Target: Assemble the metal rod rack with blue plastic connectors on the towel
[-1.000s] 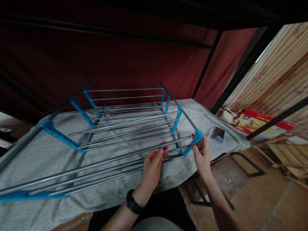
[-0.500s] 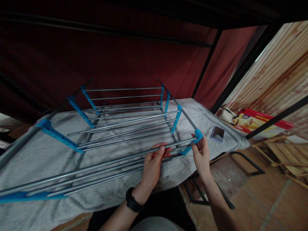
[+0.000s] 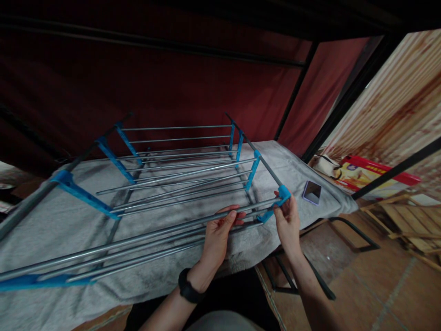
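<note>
A rack of grey metal tubes joined by blue plastic brackets lies on a grey blanket (image 3: 151,280). My left hand (image 3: 220,230) is closed round the nearest metal tube (image 3: 138,240), thumb on top. At that tube's right end, my right hand (image 3: 288,220) grips the blue bracket (image 3: 284,195), where the tube meets a long side pole (image 3: 270,171). Part of the joint is hidden by my fingers. Farther back, one tube (image 3: 172,177) is fixed at its right end, while its left end sticks out free of the left brackets.
A phone (image 3: 312,192) lies on the blanket to the right. Beyond the blanket are a red and yellow box (image 3: 375,177) and a wooden slatted piece (image 3: 413,225). Black metal posts (image 3: 298,89) and a dark red curtain (image 3: 172,87) stand behind. A black metal-framed seat (image 3: 330,257) is below right.
Almost nothing differs. My left wrist has shifted very slightly to the left, with both hands keeping their hold.
</note>
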`<state>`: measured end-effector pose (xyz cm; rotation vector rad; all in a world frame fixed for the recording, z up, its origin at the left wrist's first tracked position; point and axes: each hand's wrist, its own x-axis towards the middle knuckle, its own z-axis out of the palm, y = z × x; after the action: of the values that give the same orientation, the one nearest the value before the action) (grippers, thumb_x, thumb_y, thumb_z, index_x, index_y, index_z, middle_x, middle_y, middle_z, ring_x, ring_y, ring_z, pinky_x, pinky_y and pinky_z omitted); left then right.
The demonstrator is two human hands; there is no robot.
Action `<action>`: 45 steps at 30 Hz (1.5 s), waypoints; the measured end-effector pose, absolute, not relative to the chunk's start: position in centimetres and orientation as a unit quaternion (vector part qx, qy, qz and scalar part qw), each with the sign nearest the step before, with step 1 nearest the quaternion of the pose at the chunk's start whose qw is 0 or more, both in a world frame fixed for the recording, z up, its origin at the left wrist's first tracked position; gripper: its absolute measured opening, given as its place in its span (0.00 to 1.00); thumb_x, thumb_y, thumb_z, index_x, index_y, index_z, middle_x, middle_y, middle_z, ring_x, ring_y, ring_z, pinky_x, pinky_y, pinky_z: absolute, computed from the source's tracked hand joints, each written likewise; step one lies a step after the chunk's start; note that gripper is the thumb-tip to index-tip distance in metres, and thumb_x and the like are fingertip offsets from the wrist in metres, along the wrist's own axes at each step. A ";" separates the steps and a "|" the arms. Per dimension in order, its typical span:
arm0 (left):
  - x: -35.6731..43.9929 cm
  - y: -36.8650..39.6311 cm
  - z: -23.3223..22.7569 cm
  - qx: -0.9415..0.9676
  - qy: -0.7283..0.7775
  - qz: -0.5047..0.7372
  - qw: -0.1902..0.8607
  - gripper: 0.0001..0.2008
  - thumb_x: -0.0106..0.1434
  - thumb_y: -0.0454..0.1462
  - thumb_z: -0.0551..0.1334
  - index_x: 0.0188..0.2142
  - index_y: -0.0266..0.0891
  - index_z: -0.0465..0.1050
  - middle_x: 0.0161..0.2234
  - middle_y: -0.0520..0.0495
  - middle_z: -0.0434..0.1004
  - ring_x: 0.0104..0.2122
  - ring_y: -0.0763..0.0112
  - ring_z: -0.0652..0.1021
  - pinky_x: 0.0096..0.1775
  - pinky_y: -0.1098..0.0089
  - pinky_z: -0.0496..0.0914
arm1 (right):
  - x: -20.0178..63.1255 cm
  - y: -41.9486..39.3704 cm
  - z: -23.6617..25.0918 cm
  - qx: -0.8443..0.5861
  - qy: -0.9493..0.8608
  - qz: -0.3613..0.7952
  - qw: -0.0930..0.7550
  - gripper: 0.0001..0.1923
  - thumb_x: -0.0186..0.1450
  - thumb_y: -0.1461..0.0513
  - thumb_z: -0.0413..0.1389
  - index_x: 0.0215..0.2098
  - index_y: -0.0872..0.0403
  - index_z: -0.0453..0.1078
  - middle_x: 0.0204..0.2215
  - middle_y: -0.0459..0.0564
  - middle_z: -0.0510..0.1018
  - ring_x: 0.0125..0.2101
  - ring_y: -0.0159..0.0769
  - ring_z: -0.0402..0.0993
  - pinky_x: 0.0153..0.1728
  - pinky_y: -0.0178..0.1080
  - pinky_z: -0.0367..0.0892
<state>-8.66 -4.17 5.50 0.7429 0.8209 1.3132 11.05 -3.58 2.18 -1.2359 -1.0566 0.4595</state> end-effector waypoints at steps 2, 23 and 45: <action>-8.7 -4.2 5.4 0.331 0.361 0.579 0.652 0.15 0.57 0.44 0.72 0.40 0.38 0.82 0.39 0.46 0.85 0.37 0.63 0.84 0.39 0.67 0.77 | 11.0 -3.6 2.1 -0.547 -0.467 0.203 0.664 0.28 0.64 0.60 0.57 0.63 0.47 0.63 0.59 0.54 0.73 0.58 0.41 0.70 0.61 0.50 0.62; -9.1 -4.0 5.0 0.363 0.360 0.573 0.640 0.17 0.59 0.45 0.71 0.43 0.36 0.81 0.35 0.44 0.85 0.38 0.62 0.84 0.44 0.64 0.77 | 11.2 -3.7 2.0 -0.563 -0.462 0.207 0.654 0.30 0.65 0.58 0.57 0.65 0.47 0.62 0.62 0.53 0.71 0.60 0.43 0.69 0.63 0.53 0.61; -9.0 -4.1 5.3 0.354 0.347 0.574 0.652 0.15 0.58 0.43 0.72 0.42 0.37 0.82 0.36 0.45 0.84 0.37 0.64 0.84 0.45 0.65 0.77 | 11.1 -4.1 2.6 -0.557 -0.454 0.219 0.660 0.31 0.64 0.58 0.58 0.65 0.48 0.64 0.61 0.53 0.72 0.60 0.45 0.69 0.64 0.54 0.60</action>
<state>-9.02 -4.05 5.33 0.8028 0.7882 1.3042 11.09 -4.11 2.56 -1.2599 -1.0262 0.4955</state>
